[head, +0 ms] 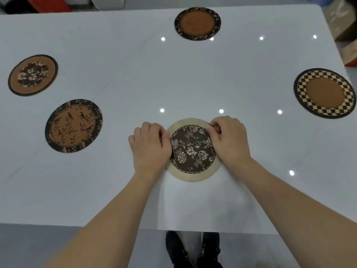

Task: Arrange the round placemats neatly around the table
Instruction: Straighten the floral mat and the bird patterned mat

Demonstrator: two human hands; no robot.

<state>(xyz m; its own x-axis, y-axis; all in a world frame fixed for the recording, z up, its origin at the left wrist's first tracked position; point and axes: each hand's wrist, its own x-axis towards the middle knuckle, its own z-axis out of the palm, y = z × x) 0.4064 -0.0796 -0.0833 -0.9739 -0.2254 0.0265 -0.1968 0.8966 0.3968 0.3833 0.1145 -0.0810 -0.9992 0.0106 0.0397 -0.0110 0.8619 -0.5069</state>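
Observation:
A round placemat with a dark rose-patterned centre and pale rim [192, 149] lies on the white table [135, 74] near its front edge. My left hand [149, 147] grips its left edge and my right hand [229, 140] pinches its upper right edge. A second dark edge seems to show under my right fingers. Four other round mats lie flat: a bird-patterned one [73, 126] at the near left, a floral-centred one [33, 75] at the far left, a leaf-bordered one [197, 23] at the far side, and a checkered one [325, 93] at the right.
Ceiling lights glint as bright spots on the glossy tabletop. Cardboard boxes [345, 26] stand beyond the table's right far corner. My dark shoes [193, 250] show on the grey floor below the front edge.

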